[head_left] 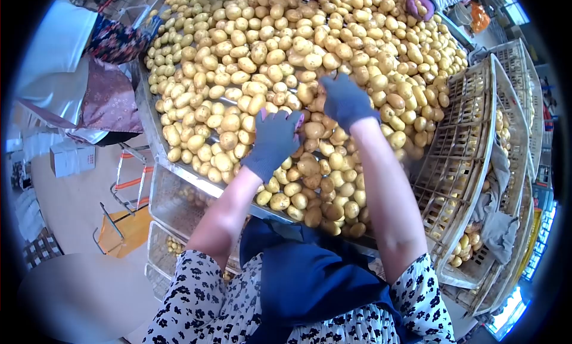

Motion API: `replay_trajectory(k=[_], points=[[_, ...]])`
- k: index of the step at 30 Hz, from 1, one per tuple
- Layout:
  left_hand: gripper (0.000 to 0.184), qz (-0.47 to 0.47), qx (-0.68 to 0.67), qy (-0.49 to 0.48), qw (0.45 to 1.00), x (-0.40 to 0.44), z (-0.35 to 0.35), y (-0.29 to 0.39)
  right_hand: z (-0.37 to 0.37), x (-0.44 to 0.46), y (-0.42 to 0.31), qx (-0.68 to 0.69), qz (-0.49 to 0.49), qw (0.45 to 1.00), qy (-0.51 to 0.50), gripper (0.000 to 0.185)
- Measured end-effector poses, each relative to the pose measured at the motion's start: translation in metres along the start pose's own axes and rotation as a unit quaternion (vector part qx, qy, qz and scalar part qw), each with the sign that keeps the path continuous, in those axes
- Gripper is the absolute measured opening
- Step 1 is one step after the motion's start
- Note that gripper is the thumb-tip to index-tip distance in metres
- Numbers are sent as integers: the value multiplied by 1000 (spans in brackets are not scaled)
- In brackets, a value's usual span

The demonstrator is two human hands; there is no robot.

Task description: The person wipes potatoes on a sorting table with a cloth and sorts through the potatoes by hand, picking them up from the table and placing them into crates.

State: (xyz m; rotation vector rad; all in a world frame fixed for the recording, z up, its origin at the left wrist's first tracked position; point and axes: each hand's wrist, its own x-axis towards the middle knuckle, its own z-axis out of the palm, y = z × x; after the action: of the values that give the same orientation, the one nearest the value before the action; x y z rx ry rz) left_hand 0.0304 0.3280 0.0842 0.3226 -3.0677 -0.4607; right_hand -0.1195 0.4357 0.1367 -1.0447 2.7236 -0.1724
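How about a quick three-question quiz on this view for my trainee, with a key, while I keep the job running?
1. Which of the person's hands reaches farther out over the potatoes, the left hand or the right hand?
2. True or false: the stacked crates stand on the person's left.
3. What covers both hands? A) nothing; B) dark greyish gloves; C) bright yellow mittens.

Key:
1. The right hand.
2. False; the crates are stacked on the person's right.
3. B, dark greyish gloves.
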Motion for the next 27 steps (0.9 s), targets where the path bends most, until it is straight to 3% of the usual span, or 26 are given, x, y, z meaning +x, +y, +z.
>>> replay_trajectory(k=[3, 5, 8, 9, 10, 11, 12, 13, 14, 15, 17, 18, 19, 21, 22, 23, 24, 25, 26, 27], points=[[41, 15, 9, 25, 1000, -6, 1, 4, 15, -33, -7, 43, -17, 999, -2, 20], [45, 8, -20, -13, 1000, -6, -2, 3, 19, -60, -22, -53, -17, 998, 6, 24], [50, 14, -95, 46, 994, -15, -8, 3, 30, -84, -23, -41, -39, 995, 85, 27], [49, -33, -262, 42, 964, -18, -13, 3, 33, -92, -19, -29, -67, 990, 121, 31], [48, -81, -421, 35, 903, -23, -19, 4, 35, -100, -16, -16, -93, 983, 156, 36], [44, -153, -647, 0, 747, -29, -34, 14, 33, -107, -11, -13, -89, 984, 153, 36], [44, -152, -754, -1, 640, -33, -33, 12, 27, -113, -6, 293, -25, 952, 88, 38], [44, -148, -843, 1, 516, -37, -32, 9, 19, -117, -5, 567, 41, 822, 13, 40], [48, -161, -909, -37, 383, -41, -35, 5, 12, -121, -13, 667, 91, 736, 77, 38], [48, -163, -909, -37, 382, -45, -33, 6, 6, -123, -13, 667, 93, 736, 75, 38], [48, -126, -965, -58, 221, -49, -29, 7, -2, -125, -10, 792, 193, 571, 92, 36], [49, -132, -968, -46, 208, -52, -30, 11, 4, -125, -7, 847, 166, 497, 93, 38], [49, -129, -969, -48, 207, -53, -31, 14, 7, -124, -8, 846, 165, 498, 96, 38], [44, -128, -971, -45, 199, -56, -32, 19, 11, -120, -19, 899, 116, 417, 69, 38], [40, -135, -971, -49, 190, -59, -29, 20, 10, -122, -28, 897, 113, 423, 64, 41], [40, -132, -972, -48, 187, -63, -27, 20, 1, -123, -45, 849, 133, 508, 58, 48], [39, -155, -970, -56, 179, -67, -25, 19, 10, -126, -51, 765, 31, 641, 55, 49], [37, -179, -967, -65, 170, -72, -25, 18, 16, -129, -60, 763, 30, 643, 56, 49], [37, -191, -953, -39, 233, -78, -26, 19, 17, -130, -73, 668, -30, 739, 78, 43], [37, -192, -953, -39, 232, -86, -22, 11, 18, -130, -80, 560, -90, 818, 97, 38]])
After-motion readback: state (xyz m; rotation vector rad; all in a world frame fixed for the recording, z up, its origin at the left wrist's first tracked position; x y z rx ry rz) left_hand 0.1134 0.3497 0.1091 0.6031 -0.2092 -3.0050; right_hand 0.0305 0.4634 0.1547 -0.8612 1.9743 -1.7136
